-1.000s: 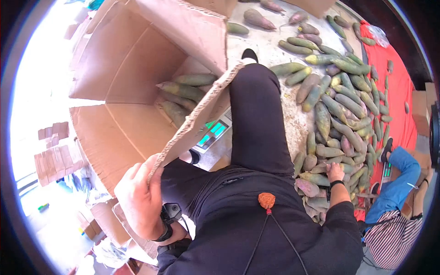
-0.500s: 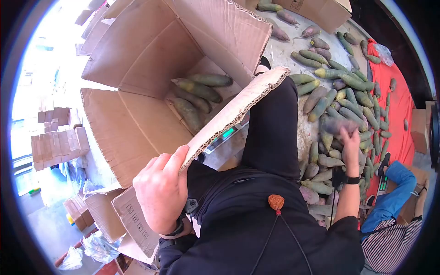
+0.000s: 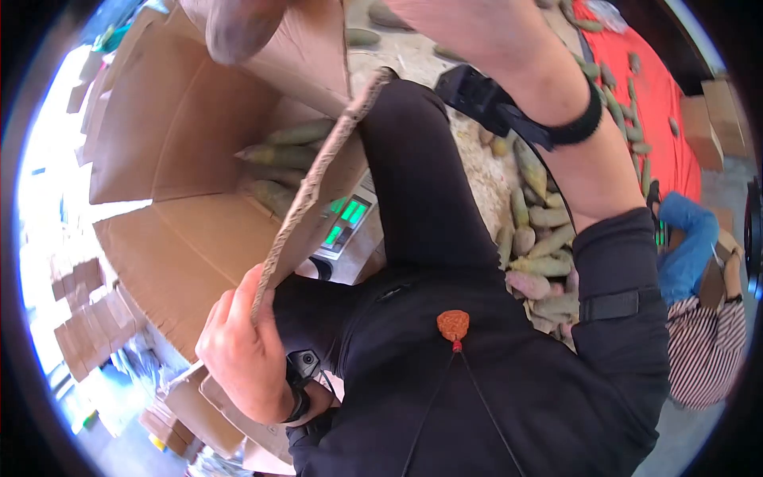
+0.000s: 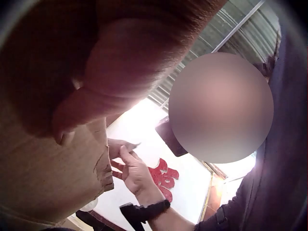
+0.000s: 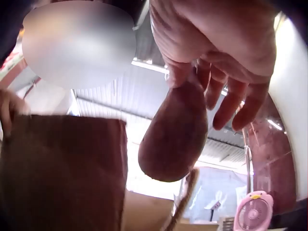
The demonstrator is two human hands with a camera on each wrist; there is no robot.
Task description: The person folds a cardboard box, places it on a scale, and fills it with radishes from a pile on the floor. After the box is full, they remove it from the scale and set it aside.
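Observation:
My left hand (image 3: 242, 350) grips the near flap edge of a tall open cardboard box (image 3: 179, 246); thumb and fingers lie on either side of the cardboard. Several green radishes (image 3: 278, 155) lie in the box. At the top of the head view a radish (image 3: 238, 28) hangs over the box's upper flap, and my right forearm reaches across to it. The right wrist view shows my right hand (image 5: 219, 53) pinching this dark radish (image 5: 175, 130) by its narrow end. The left wrist view also catches my right hand (image 4: 137, 175) with it, beyond the flap.
A scale with green digits (image 3: 347, 219) stands beside the box, near my knee. To the right a pile of radishes (image 3: 548, 262) covers the floor, partly behind my right arm. Beyond are a red sheet (image 3: 652, 119) and a person in striped clothing (image 3: 707, 350). Flattened cartons (image 3: 99, 318) lie left.
My right hand has lifted a radish from the pile and swung it up and left to the box. My left hand still grips the flap, and the head view has shifted.

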